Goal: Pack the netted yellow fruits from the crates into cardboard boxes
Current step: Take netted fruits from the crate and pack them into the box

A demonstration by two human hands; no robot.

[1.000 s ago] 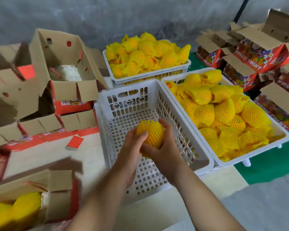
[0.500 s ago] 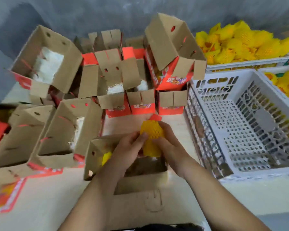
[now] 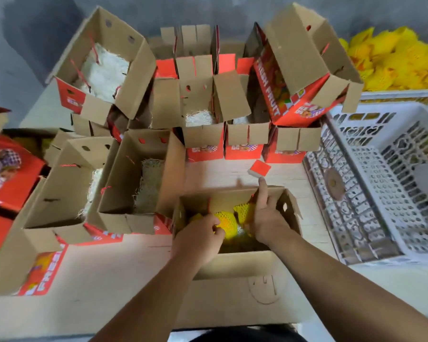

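Observation:
An open cardboard box (image 3: pixel 245 264) stands on the table right in front of me. Both my hands are inside it. A netted yellow fruit (image 3: pixel 227 224) lies low in the box, and my left hand (image 3: pixel 198 239) grips its left side with curled fingers. My right hand (image 3: pixel 267 218) rests against the fruit's right side, its index finger pointing straight up along the far wall. A second netted fruit (image 3: pixel 244 210) shows behind the first. More netted fruits (image 3: pixel 393 62) are heaped in a crate at the top right.
An empty white plastic crate (image 3: pixel 381 183) stands close on the right. Several open cardboard boxes with pale padding crowd the left and back, such as the near one (image 3: pixel 134 174) and a tilted one (image 3: pixel 302 65). A small red card piece (image 3: pixel 260 167) lies beyond my box.
My view swung left from the crates to the boxes. Both hands carried the netted fruit from over the empty crate and lowered it into the near box.

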